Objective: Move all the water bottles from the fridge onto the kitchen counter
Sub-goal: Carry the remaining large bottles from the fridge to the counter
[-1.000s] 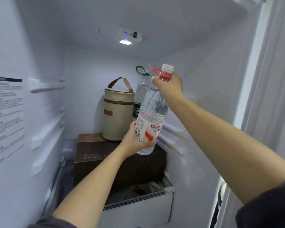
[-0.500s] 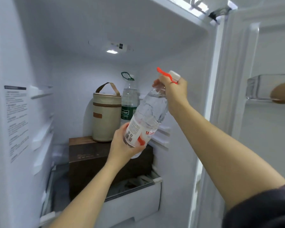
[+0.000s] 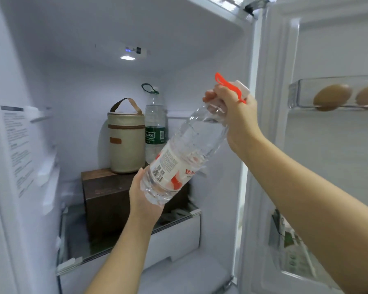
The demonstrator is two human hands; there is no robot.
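Observation:
A large clear water bottle (image 3: 185,153) with a red-and-white label, white cap and orange carry loop hangs tilted in front of the open fridge. My right hand (image 3: 236,111) grips its neck just under the cap. My left hand (image 3: 143,198) cups its base from below, fingers curled round the bottom. A second water bottle (image 3: 155,126) with a green label and dark green loop stands upright at the back of the fridge, on a dark brown box (image 3: 113,192).
A beige cylindrical bag (image 3: 125,141) with a brown handle stands on the box, left of the green-label bottle. A glass shelf (image 3: 123,249) and a white drawer lie below. The open door on the right holds a clear bin (image 3: 336,94) with eggs and a lower pocket.
Both hands have drawn the bottle out toward me and tilted it further, cap to the right. The view has swung right, showing more of the fridge door and the eggs.

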